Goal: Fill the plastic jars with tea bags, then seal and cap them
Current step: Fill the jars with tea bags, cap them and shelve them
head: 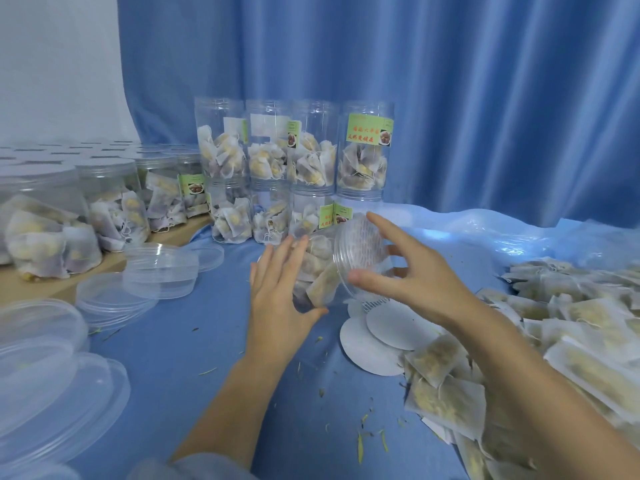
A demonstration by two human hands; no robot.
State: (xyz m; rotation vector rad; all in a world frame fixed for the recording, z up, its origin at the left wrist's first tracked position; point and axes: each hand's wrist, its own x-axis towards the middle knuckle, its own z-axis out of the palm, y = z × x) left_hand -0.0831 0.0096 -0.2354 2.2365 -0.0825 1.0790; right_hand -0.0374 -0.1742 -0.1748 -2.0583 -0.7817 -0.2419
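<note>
A clear plastic jar [320,271] holding tea bags is tilted toward me above the blue table. My left hand [282,289] grips its body from the left, thumb underneath. My right hand [405,271] holds the clear cap [360,258] at the jar's mouth between thumb and fingers; I cannot tell how far the cap is seated. White round seal discs [391,327] lie just below the jar. A heap of loose tea bags [554,341] spreads to the right.
Stacked filled jars [294,161] stand at the back centre, more capped jars [104,202] on a wooden board at left. Loose clear lids [159,268] lie left of my hands and larger lids [52,375] at the front left. Blue curtain behind.
</note>
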